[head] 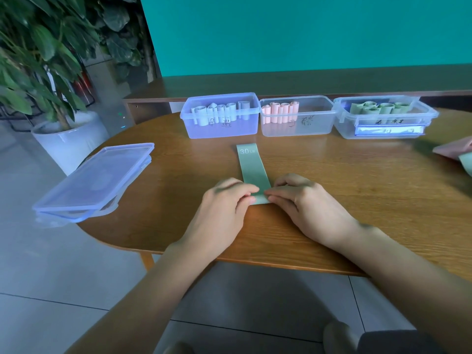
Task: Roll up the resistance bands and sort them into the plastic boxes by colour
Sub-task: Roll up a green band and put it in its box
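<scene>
Bare counter (357, 180) open between hands (258, 200) and row of three boxes (297, 123) at back; stacked lids (94, 180) block left edge.

Three plastic boxes are standing in a row on the table (332, 200): the left box (222, 129), the middle box (306, 123) and the right box (383, 123). About six pale blue rolls (219, 111) are sitting in the left one, about five pink rolls (278, 109) in the middle one, and about five green rolls (378, 107) in the right one; the exact numbers are hard to tell. One flat green band (251, 167) is lying unrolled under two hands, the left hand (224, 208) and the right hand (306, 203). At least two lids (94, 180) are lying stacked at the left edge. Two loose bands (459, 154) are showing at the right edge. One potted plant (46, 60) is standing beside the table.
</scene>
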{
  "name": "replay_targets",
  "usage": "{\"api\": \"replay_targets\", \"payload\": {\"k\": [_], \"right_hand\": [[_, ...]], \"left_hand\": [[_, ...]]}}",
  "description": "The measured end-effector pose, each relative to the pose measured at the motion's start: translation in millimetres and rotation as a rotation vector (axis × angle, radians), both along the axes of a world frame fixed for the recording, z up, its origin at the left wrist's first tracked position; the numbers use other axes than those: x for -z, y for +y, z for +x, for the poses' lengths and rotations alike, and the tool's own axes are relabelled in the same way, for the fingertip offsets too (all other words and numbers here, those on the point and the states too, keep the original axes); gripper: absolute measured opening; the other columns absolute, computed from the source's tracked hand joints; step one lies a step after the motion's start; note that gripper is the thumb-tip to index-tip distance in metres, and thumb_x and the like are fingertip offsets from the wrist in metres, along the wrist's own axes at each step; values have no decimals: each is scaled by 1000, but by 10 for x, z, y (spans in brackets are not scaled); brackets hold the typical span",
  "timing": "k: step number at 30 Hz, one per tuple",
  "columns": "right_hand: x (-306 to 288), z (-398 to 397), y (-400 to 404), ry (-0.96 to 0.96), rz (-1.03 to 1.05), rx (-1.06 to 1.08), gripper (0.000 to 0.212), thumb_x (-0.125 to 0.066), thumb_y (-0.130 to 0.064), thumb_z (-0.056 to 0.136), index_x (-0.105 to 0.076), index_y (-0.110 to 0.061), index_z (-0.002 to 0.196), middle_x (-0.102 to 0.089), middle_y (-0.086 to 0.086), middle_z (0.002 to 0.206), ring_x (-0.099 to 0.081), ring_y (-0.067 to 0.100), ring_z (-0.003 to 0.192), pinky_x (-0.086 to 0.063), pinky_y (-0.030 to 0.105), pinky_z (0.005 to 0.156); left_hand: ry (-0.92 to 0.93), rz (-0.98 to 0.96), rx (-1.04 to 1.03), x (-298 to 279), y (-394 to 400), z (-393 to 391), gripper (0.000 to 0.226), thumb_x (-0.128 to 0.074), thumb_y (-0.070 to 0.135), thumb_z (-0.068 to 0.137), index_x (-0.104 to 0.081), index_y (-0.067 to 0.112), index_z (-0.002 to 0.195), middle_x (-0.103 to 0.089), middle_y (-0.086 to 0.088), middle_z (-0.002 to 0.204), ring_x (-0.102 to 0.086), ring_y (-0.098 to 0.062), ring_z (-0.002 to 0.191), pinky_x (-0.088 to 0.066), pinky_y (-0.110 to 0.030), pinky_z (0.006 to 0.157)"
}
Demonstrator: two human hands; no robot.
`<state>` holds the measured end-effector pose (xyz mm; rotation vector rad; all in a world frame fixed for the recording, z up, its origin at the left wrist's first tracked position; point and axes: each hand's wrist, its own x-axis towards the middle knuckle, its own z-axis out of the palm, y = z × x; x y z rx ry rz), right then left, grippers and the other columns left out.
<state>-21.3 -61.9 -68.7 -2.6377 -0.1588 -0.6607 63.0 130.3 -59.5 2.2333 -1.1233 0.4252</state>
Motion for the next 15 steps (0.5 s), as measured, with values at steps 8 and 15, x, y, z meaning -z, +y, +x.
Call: {"api": "replay_targets", "payload": {"k": [8,15], "right_hand": [[-18,-13,13,-93,-46,19,17,-67,-20,96,-77,-15,109,-65,0,109,-63,20,98,-54,35,86],[-25,66,-61,-40,-56,-17,22,-68,-18,96,-75,-18,117,-67,-2,114,-62,21,106,-47,27,95]], "left_hand": [[-7,22,13,19,-3,57,17,-65,23,96,-75,18,109,-70,6,107,-62,-5,95,-42,-12,87],[14,45,-26,25,-46,82,26,-54,24,102,-72,18,121,-66,4,116,-60,-8,102,-42,-14,89]]}}
